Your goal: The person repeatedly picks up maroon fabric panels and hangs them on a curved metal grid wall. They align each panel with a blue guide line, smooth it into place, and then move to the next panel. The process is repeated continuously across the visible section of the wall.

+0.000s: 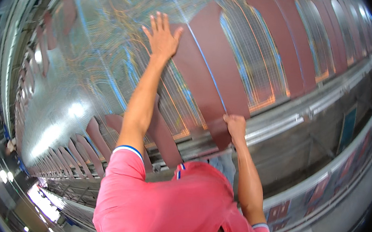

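Observation:
A long maroon panel (213, 65), flat and sheet-like with shaped edges, lies on the paint-streaked table (104, 32) in front of me. A thin blue line runs along its length, and its near end hangs over the table's edge. My left hand (163, 40) lies flat with fingers spread at the panel's far left corner, partly on the table surface. Closer to me, my right hand (236, 126) is closed on the panel's near end, beside the end of the blue line. The fingertips of the right hand are hidden.
More maroon panels (287, 40) lie in rows along both long sides of the table, with coloured streaks between them. A metal rail (283, 125) runs along the near edge. Behind me to the right stands another long structure (323, 183) with maroon pieces on it.

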`<state>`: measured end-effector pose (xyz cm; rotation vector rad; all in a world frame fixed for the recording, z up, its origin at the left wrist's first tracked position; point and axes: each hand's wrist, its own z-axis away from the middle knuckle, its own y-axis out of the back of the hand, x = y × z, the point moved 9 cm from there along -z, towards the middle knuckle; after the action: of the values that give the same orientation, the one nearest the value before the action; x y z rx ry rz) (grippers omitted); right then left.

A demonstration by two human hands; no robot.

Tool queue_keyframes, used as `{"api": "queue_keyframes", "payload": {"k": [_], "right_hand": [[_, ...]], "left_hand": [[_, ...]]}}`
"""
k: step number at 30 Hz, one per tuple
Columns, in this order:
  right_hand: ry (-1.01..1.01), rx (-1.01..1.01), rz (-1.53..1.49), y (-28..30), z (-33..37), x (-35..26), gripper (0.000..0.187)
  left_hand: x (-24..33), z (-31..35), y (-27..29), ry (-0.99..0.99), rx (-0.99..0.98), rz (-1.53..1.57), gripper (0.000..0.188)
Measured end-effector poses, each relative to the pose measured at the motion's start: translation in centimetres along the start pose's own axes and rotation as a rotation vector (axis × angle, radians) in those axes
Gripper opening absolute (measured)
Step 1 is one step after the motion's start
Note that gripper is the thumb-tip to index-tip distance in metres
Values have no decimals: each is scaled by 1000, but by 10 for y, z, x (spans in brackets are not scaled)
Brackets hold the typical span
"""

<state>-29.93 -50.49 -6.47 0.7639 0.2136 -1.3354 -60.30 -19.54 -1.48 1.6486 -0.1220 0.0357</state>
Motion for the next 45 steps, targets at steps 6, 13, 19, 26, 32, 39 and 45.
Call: {"api": "queue_keyframes", "payload": {"k": [6, 13, 19, 26, 32, 39, 45], "right_hand": [[134, 182, 523, 20, 23, -42, 39], [734, 335, 924, 18, 78, -83, 24], [909, -115, 1016, -17, 89, -36, 29], [824, -420, 1024, -12, 78, -43, 25], [1150, -179, 993, 33, 68, -66, 23], [1360, -155, 1132, 61, 60, -42, 51], [1293, -184, 1095, 54, 44, -60, 33]], "left_hand": [[119, 104, 10, -254, -140, 173, 81], [194, 289, 10, -481, -398, 221, 73], [197, 290, 20, -481, -339, 243, 71], [188, 318, 11, -350, -310, 292, 62], [193, 350, 26, -117, -240, 214, 58], [214, 370, 37, 111, -248, 92, 59], [216, 369, 40, 272, -354, 267, 54]]}}
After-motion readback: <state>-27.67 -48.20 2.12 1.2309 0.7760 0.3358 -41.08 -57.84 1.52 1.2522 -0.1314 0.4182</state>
